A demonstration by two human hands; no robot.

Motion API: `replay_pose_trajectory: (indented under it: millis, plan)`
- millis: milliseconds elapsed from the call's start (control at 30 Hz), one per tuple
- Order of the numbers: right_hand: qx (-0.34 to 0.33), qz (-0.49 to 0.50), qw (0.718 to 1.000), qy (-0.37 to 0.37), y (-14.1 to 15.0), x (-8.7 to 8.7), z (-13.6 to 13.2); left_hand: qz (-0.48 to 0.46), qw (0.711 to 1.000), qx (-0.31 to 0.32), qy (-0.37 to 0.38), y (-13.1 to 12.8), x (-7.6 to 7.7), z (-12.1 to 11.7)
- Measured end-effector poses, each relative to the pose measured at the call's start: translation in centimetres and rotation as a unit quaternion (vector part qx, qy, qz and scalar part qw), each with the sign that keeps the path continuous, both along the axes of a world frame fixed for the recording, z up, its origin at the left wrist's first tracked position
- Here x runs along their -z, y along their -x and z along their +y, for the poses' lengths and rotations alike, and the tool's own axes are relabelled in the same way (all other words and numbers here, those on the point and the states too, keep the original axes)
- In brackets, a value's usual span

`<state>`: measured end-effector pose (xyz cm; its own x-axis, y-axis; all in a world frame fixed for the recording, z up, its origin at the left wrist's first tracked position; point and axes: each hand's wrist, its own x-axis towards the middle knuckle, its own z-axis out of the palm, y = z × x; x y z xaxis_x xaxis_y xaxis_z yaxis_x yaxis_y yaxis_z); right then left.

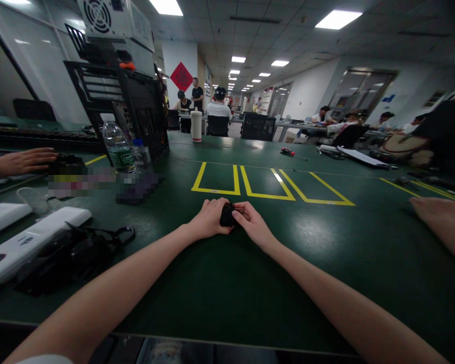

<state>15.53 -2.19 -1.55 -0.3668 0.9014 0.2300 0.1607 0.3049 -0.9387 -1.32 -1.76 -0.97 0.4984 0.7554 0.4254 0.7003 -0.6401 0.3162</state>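
Both of my hands meet over the green table [227, 283], just in front of the yellow tape outlines [216, 191]. Between them is a small black object [227, 215] with a rounded dark face; its kind is hard to make out. My left hand [209, 218] wraps round its left side, thumb below and fingers above. From the right, my right hand [251, 221] pinches the object's edge with thumb and fingertips. The fingers cover much of it.
At left are white devices [38, 242], black straps [91, 247], a water bottle [117, 144] and a black computer case [140, 111]. A screwdriver [289, 152] lies beyond the tape. Other people's hands [26, 163] reach in from the left and right [436, 212]. A white tumbler [196, 126] stands farther back.
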Motion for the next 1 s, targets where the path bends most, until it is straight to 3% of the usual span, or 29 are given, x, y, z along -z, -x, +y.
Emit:
replay_pose_trajectory:
  millis: [133,267,567,833,1000]
  plan:
    - [-0.014,-0.025,0.999,0.025,-0.28,-0.24,-0.17,0.001,1.000,-0.005,-0.001,0.00,-0.02,0.03]
    - [-0.049,0.015,0.999,0.016,-0.44,-0.28,-0.25,0.002,1.000,-0.003,0.003,0.01,-0.13,-0.06]
    - [-0.002,0.009,1.000,0.019,-0.19,-0.01,0.12,0.004,1.000,-0.006,0.017,-0.02,-0.32,-0.19]
    - [-0.042,0.027,0.999,0.011,-0.30,0.06,0.04,0.007,1.000,-0.010,-0.004,-0.03,0.12,0.04]
    - [-0.015,0.020,1.000,0.002,-0.11,-0.24,-0.18,0.003,1.000,-0.011,0.005,-0.02,-0.02,-0.01]
